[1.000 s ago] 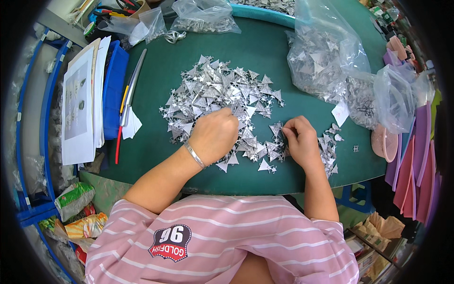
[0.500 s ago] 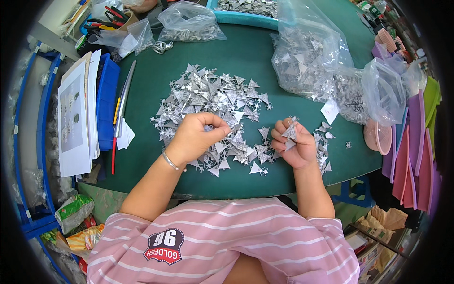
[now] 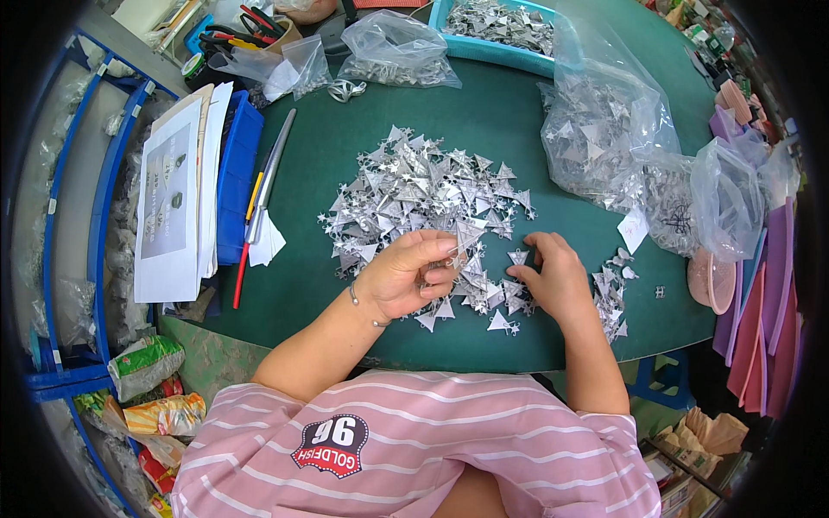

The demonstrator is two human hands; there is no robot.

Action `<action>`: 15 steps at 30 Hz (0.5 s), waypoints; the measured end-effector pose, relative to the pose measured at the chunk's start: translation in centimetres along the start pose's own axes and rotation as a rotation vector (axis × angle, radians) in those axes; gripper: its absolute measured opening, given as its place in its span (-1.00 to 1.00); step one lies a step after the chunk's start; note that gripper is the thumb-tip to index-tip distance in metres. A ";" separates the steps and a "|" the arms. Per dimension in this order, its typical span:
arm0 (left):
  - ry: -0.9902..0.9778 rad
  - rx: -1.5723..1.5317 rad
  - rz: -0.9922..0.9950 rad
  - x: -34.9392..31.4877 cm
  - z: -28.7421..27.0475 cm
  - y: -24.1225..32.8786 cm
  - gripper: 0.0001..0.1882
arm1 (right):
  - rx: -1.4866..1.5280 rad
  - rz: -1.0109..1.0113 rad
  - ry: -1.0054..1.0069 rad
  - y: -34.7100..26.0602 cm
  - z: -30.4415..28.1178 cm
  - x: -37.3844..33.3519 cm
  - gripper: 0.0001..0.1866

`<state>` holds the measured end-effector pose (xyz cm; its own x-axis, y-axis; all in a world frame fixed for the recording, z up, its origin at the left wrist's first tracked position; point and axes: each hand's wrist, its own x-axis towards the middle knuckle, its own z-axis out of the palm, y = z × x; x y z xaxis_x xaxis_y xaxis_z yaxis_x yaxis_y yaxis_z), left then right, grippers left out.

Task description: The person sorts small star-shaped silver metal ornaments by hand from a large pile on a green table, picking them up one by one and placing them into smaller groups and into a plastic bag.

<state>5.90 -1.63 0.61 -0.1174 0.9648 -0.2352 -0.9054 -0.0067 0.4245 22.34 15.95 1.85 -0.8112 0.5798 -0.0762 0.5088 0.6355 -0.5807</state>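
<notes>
A heap of silver-grey triangular metal charms (image 3: 423,177), many with small star tips and loops, lies on the green table. My left hand (image 3: 410,272) is raised over its near edge, closed. Thumb and forefinger pinch one triangular charm (image 3: 468,233) that stands up from the fingertips; whether the curled fingers hold more is hidden. My right hand (image 3: 557,278) is palm down at the heap's right side. Its thumb and forefinger are apart, close to a single triangular charm (image 3: 517,257) on the table. The other fingers are partly hidden.
A smaller pile of metal pieces (image 3: 610,298) lies right of my right hand. Clear bags of charms (image 3: 596,138) stand behind it. A turquoise tray (image 3: 496,50) sits at the back. Papers (image 3: 168,207), a blue bin (image 3: 240,177) and a long blade-like tool (image 3: 275,164) are left.
My right hand has turned over and lowered to the table; the charms seen in its fingers no longer show there. My left hand now holds up a triangular charm. The view has shifted.
</notes>
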 end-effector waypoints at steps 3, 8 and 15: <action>-0.003 0.022 0.053 0.0 -0.2 -0.2 -0.78 | 0.022 -0.032 0.019 0.6 0.7 0.0 -0.66; 0.086 0.195 0.102 0.0 0.4 0.3 -0.78 | 0.057 -0.140 0.198 1.4 1.1 0.3 -0.70; 0.126 0.231 0.136 -0.6 -0.2 0.7 -0.85 | 0.307 -0.132 0.052 2.2 0.0 -0.2 -0.83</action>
<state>5.22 -2.30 0.87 -0.2944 0.9189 -0.2627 -0.7625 -0.0601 0.6442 23.60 17.19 0.56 -0.8446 0.5328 0.0524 0.2835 0.5281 -0.8005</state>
